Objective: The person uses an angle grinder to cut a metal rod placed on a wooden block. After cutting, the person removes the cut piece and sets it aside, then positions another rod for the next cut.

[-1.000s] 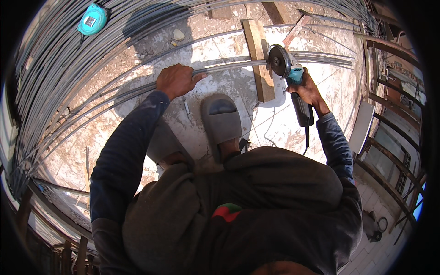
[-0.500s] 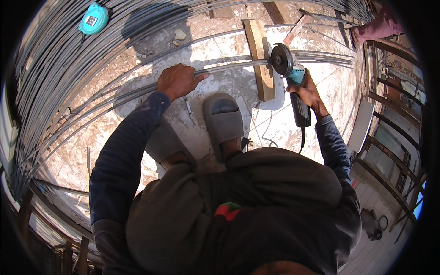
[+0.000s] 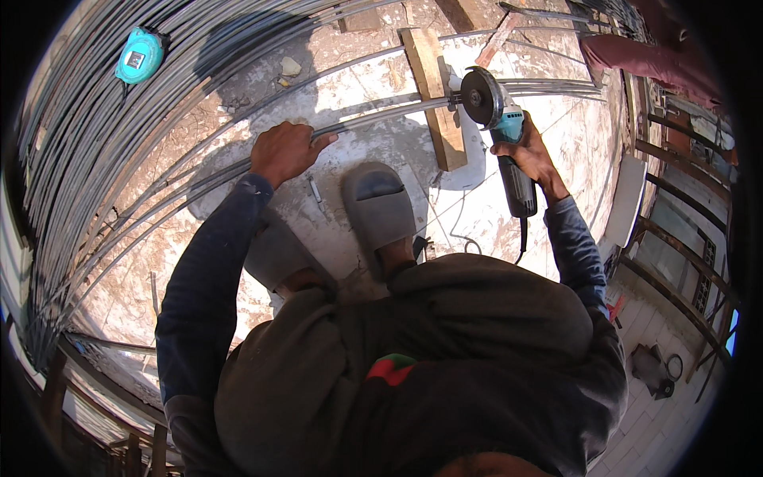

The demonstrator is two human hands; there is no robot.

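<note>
In R grip (image 3: 528,154): teal/blk grinder (image 3: 509,127)

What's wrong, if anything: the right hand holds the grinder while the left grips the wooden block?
The left hand grips the grey rods, not the wooden block, as the head view shows; the right hand does hold the grinder.

The grey rods (image 3: 377,115) are showing dull metal; beneath them, the block (image 3: 433,91) is showing rough, bare wood. The angle grinder (image 3: 510,127) is wearing smooth teal and black plastic, its disc (image 3: 477,95) looking dark and matt. Toward the far left corner of the rough floor (image 3: 584,151), the tape measure (image 3: 141,56) is displaying smooth teal plastic. The sandals (image 3: 385,219) are looking matt and rubbery; the trousers (image 3: 501,302) are showing matt cloth.
</note>
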